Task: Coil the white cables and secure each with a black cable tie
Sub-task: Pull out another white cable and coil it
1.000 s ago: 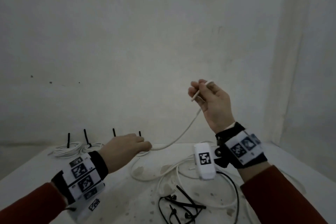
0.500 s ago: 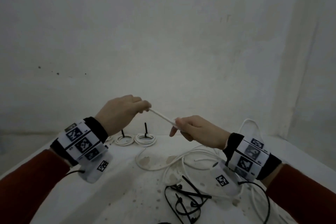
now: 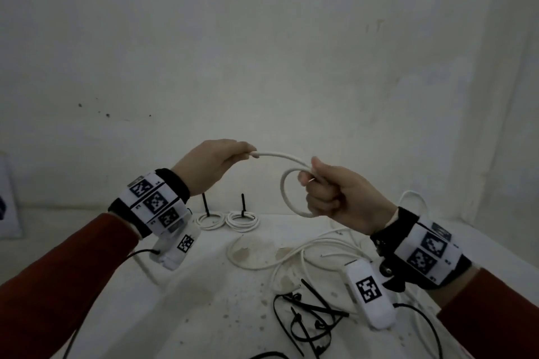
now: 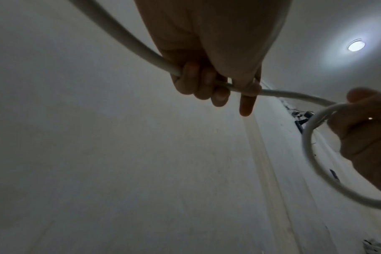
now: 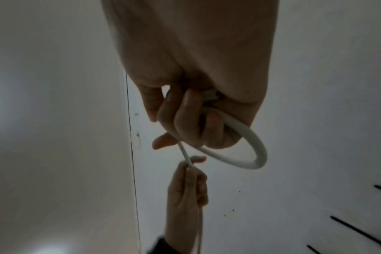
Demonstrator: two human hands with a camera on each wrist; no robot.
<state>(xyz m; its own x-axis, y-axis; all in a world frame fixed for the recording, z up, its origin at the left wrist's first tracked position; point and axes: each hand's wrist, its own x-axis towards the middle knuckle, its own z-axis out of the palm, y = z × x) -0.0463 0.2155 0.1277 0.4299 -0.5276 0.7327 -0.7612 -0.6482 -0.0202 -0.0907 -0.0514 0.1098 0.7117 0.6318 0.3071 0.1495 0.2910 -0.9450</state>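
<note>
I have both hands raised above the surface (image 3: 204, 294), with clear air under them. My right hand (image 3: 341, 198) has its grip closed round one loop of the white cable (image 3: 284, 192); the loop hangs from the fist toward the left, well above the surface. From the top of that fist the cable arcs left to my left hand (image 3: 210, 166), whose fingers are curled round it in a closed grip; from the left wrist view the cable runs on past those fingers (image 4: 198, 82) and out of frame. The two hands are near each other but apart, joined only by that short arc.

Below, at the far edge of the surface against the wall (image 3: 262, 52), two finished coils (image 3: 227, 220) lie side by side, just touching, each with a black tie tail standing upright (nothing else in view stands that tall). Nearer me, loose white cables (image 3: 294, 253) sprawl across the middle and right, and a heap of black cable ties (image 3: 306, 318) lies toward the near edge, just beside the loose loops. The left part of the surface has only stains and specks. The right-hand corner of the walls sits close to my right wrist band (image 3: 423, 251).
</note>
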